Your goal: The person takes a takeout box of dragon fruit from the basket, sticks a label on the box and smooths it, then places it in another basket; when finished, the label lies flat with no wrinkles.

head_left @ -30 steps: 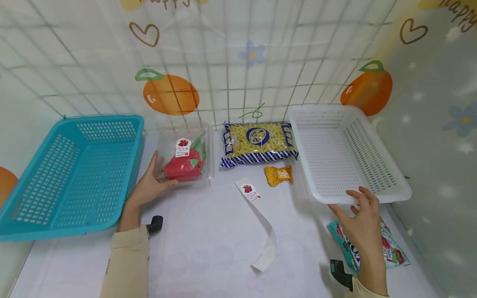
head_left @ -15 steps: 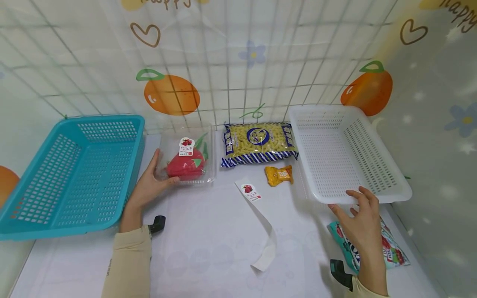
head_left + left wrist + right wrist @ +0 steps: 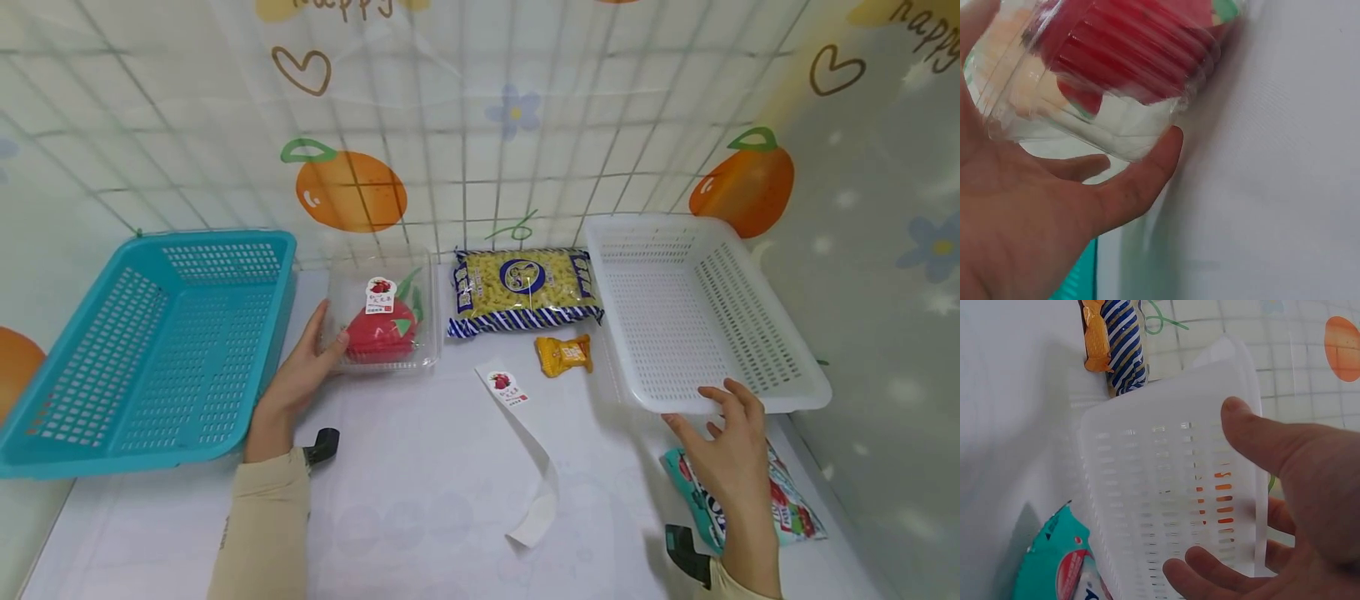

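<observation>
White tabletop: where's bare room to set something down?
Free: tabletop between the left sleeve and paper label strip; smaller patch from the strip to the right wrist camera. Crowded: the back row, with the dragon fruit box, pasta bag and white basket close together.

The counter has a white surface with faint round marks. Behind it there hangs a pale, half-transparent curtain, and a wire grid shows through. Oranges, brown hearts, blue flowers and the word "happy" are printed. The light is soft, with diffuse shadows.
</observation>
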Tool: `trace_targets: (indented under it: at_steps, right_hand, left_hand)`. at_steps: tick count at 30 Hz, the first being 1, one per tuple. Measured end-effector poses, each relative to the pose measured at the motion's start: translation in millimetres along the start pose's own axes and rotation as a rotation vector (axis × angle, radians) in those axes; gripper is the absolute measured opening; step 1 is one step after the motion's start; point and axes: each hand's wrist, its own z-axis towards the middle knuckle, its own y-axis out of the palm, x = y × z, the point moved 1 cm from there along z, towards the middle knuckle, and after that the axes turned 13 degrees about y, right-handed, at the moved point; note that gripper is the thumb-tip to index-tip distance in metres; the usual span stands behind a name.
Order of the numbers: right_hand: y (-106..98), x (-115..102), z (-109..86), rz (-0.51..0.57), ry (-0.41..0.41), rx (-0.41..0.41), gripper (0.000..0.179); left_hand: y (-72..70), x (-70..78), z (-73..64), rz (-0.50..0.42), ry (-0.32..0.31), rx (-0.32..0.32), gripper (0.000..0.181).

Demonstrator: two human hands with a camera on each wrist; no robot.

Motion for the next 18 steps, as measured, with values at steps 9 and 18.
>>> trace_targets:
  at_steps: [9, 18]
  right_hand:
    - [-1.0, 2.5, -0.2, 0.001, -0.028, -0.005, 0.066]
    - [-0.9, 1.0, 0.7, 0.005, -0.048, 0.013, 0.063]
  left_hand:
    - [2.3, 4.3, 4.2, -0.033, -0.065, 0.003, 0.088]
    - [7.3, 3.4, 3.2, -0.223, -0.065, 0.029, 0.081]
